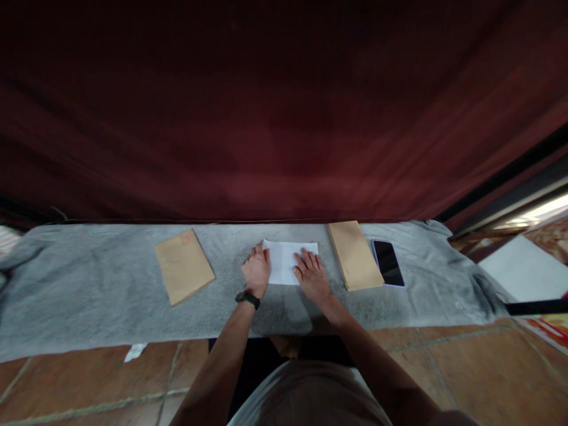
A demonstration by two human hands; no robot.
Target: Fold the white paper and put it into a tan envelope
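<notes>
Head view: looks down on a long worktop (110, 313) spread with a rumpled gray cloth (89, 260), running well past the hands on either side. Beyond the hands, rises into a dark red hanging (266, 148). On the near side of the hands, drops to a floor (479, 367) of reddish-brown tiles, with a white scrap (135, 352) lying nearer and to the left of the left hand (256, 269).

Between the two hands, touching both, shows a white paper (281, 263) lying flat on the cloth. Points its long axis sideways, from left hand toward right hand (312, 278), with short ends facing left and right and a faint crease.

At the left hand, wearing a dark watch (247, 299): curls the fingers, with thumb at the paper's left edge. Cannot tell whether pinching it or merely resting against it. At the right hand: spreads the fingers loosely and lays them on the paper's right part, grasping nothing.

Farther left of the left hand, shows a brown envelope (184, 266), set askew. Just right of the right hand, shows a brown envelope stack (356, 254), tilted, then a phone (389, 263) beside it.
</notes>
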